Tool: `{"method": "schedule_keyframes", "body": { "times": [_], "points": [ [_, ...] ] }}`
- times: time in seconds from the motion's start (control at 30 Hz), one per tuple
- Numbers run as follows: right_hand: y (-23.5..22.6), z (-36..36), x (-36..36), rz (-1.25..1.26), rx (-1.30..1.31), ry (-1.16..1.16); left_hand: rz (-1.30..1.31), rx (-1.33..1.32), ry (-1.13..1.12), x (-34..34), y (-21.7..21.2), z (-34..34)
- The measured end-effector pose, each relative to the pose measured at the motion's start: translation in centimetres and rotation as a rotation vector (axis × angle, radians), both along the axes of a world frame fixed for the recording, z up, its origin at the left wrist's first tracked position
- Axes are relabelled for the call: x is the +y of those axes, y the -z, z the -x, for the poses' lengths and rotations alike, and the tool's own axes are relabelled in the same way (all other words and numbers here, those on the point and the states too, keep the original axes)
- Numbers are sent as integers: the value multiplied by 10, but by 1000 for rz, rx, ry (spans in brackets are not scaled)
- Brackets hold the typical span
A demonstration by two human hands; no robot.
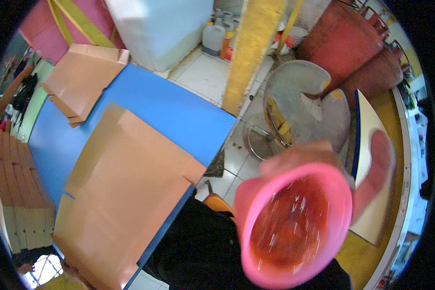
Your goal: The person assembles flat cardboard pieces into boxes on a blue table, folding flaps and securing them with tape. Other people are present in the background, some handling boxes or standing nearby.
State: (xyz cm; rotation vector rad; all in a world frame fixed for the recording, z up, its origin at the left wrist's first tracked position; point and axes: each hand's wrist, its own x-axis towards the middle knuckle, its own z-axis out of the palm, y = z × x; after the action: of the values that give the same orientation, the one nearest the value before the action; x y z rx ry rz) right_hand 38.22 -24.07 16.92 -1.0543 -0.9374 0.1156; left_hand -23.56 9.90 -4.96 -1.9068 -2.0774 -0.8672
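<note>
A pink cup [345, 224] is tilted close in front of me, its wide round mouth facing up toward the view. Inside shows a shiny reddish-brown content [291, 224], streaked with bright glints; it looks like liquid. My right hand [298, 157] is wrapped round the cup's far side, blurred by motion, and its fingers are partly hidden. Beyond the cup's right edge shows a blurred bare part of an arm [376, 169]. My left hand does not show. A large flattened cardboard piece [130, 183] lies on the blue table to the left.
On the blue table [169, 104] rests a second cardboard piece [84, 79]; stacked cardboard [21, 203] stands at far left. Past the table are a yellow post [249, 58], plastic jugs [213, 37], a round grey stool-like seat [299, 96] and red drums [340, 46]. A cream-coloured board [369, 208] stands at right.
</note>
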Motion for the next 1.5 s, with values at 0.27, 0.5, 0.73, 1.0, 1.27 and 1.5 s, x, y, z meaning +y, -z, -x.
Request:
{"method": "schedule_keyframes", "body": {
  "times": [0.27,0.5,0.73,1.0,1.27,1.5],
  "points": [
    [54,-50,20,349,-175,350,36,-63,29,-2,-8,8],
    [122,-57,64,399,-157,608,102,-149,98,-4,10,55],
    [135,-62,80,418,-253,802,127,-332,128,14,35,84],
    [141,-61,79,440,-90,795,-84,-40,102,-22,-15,-5],
    [146,-60,85,476,-97,839,28,-185,19,-23,-6,0],
    [187,-62,80,737,-106,908,15,-78,-58,-12,14,7]
  ]
}}
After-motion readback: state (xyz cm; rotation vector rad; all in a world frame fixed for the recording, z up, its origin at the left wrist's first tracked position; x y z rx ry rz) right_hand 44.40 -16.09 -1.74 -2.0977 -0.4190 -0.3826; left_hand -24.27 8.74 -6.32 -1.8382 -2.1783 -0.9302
